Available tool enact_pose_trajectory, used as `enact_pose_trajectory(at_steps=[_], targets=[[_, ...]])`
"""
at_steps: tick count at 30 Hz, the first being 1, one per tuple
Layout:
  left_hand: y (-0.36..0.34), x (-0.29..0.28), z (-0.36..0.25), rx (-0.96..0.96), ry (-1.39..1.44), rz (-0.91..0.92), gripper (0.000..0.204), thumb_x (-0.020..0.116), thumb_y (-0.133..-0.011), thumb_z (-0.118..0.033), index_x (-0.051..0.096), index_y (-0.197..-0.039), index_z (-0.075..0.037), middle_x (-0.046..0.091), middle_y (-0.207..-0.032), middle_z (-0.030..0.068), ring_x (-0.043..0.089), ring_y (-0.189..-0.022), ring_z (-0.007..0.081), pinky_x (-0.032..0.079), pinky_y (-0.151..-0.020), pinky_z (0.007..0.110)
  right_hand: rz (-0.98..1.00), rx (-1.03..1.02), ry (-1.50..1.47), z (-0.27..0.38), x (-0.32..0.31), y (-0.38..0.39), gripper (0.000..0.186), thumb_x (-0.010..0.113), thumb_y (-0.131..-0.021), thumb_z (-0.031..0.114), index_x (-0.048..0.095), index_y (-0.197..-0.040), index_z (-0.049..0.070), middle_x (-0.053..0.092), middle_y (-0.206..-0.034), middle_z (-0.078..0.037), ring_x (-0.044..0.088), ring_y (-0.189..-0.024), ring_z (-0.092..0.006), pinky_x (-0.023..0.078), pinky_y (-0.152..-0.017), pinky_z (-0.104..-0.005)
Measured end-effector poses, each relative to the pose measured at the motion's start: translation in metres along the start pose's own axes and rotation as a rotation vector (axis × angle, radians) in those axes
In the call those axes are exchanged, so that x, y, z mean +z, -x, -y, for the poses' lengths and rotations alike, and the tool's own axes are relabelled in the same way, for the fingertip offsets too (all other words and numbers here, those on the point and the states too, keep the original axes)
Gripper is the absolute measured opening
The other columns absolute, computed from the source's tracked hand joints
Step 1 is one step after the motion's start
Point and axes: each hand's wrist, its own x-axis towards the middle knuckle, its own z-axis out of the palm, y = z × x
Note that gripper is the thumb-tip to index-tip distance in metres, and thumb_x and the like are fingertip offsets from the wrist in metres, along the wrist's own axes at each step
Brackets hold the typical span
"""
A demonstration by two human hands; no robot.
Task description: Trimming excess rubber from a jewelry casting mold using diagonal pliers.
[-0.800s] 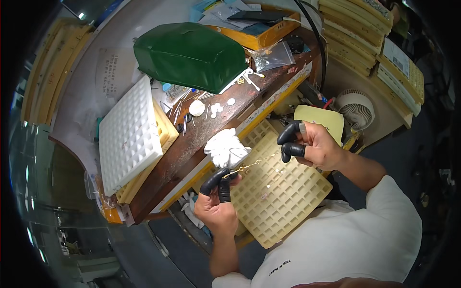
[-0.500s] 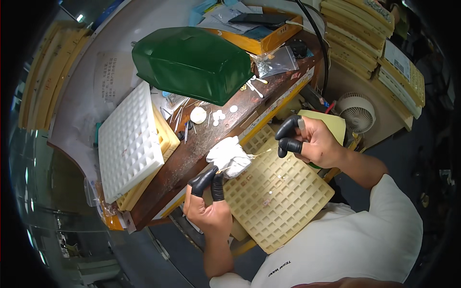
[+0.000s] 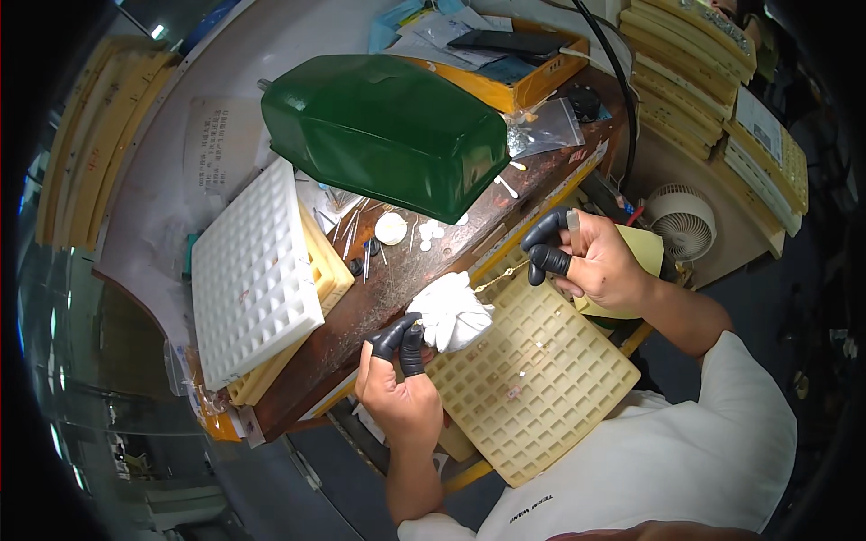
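Right hand [image 3: 606,269] pinches one end of a thin gold chain [image 3: 505,274] between thumb and forefinger, both sheathed in black finger cots [image 3: 547,229]. Left hand [image 3: 401,397], capped the same way, is lower and to the left, its thumb and forefinger pressed together with a bit of gold at their tips (the stretch passing over the white cloth is too bright to trace). That white cloth [image 3: 456,311] sits bunched between the hands, just beside the left fingertips, at the front edge of the dark wooden bench [image 3: 388,288]. The chain hangs in the air over the far side of a cream tray [image 3: 577,356], whose square pockets hold a few small shiny pieces [image 3: 523,373]. Up on the bench, a green lamp [image 3: 388,131] covers much of the surface; near it lie a pale disc [image 3: 391,228] and some swabs [image 3: 508,187]. To the left, a white tray [image 3: 257,270] leans on yellowish ones. Beyond the right hand are a yellow sheet [image 3: 642,248] and a round fan [image 3: 681,223].
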Motion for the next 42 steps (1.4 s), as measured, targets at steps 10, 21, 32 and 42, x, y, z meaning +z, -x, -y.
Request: enact_pose_trajectory(at_steps=[10,21,32,42], targets=[[-0.002,-0.004,0.004,0.069,-0.022,0.057,0.013,0.062,-0.093,0.01,0.07,-0.103,0.006,0.066,-0.087,0.0094,0.063,-0.072,0.0144,0.051,-0.063,0.027,-0.06,0.036,0.017,0.002,0.004,-0.003,0.013,0.055,-0.099,-0.002,0.057,-0.11,0.004,0.067,-0.084,-0.004,0.044,-0.053,-0.0011,0.035,-0.047,-0.021],[-0.001,-0.005,0.002,0.074,-0.044,0.087,0.016,0.064,-0.09,0.011,0.07,-0.104,0.005,0.066,-0.087,0.0131,0.065,-0.071,0.02,0.052,-0.063,0.03,0.002,0.015,0.188,0.006,0.007,-0.001,0.011,0.06,-0.098,0.002,0.06,-0.109,0.001,0.067,-0.092,-0.003,0.058,-0.073,-0.0039,0.048,-0.065,-0.0221],[-0.002,-0.004,0.0,0.181,-0.103,0.055,0.016,0.069,-0.087,0.01,0.07,-0.102,0.005,0.067,-0.089,0.0153,0.067,-0.075,0.0278,0.053,-0.067,0.035,0.008,-0.222,0.686,0.022,0.021,0.001,0.012,0.068,-0.088,0.0,0.067,-0.099,-0.002,0.054,-0.082,-0.004,0.048,-0.065,-0.0084,0.042,-0.056,-0.0268],[-0.003,-0.004,-0.006,0.276,-0.18,0.031,0.019,0.072,-0.083,0.01,0.071,-0.1,0.003,0.068,-0.091,0.0139,0.067,-0.079,0.0309,0.052,-0.07,0.038,0.188,-0.52,0.708,0.017,0.062,-0.023,0.018,0.071,-0.071,-0.005,0.055,-0.078,-0.002,0.065,-0.095,-0.018,0.065,-0.084,-0.0331,0.051,-0.069,-0.0402]])
